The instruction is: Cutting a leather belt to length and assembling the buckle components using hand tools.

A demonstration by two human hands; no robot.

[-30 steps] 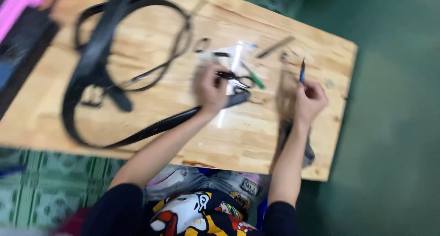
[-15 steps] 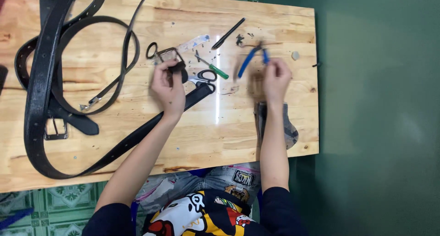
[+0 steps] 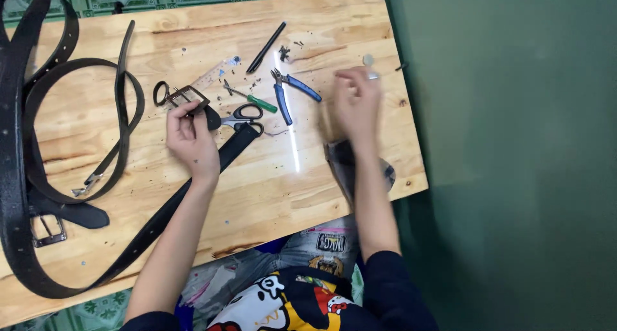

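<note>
My left hand (image 3: 190, 139) grips the end of a long black belt (image 3: 160, 225) right by its metal buckle (image 3: 183, 98), which lies flat on the wooden table (image 3: 270, 177). My right hand (image 3: 357, 106) is blurred with motion over the table's right side, its fingertips close to a small silver piece (image 3: 368, 60). Whether it holds anything I cannot tell. Blue-handled pliers (image 3: 290, 90) lie loose on the table just left of that hand. A dark leather piece (image 3: 340, 161) sits under my right wrist.
Between my hands lie black-handled scissors (image 3: 244, 116), a green-handled screwdriver (image 3: 256, 101), a black pen-like tool (image 3: 267, 47), a clear ruler (image 3: 215, 71) and small dark screws (image 3: 283, 51). Several more black belts (image 3: 38, 144) are coiled at the left. The table's right edge borders green floor (image 3: 514, 144).
The blue pliers that were in my right hand now lie on the table, and that hand has moved right. My left hand stays on the belt end by the buckle.
</note>
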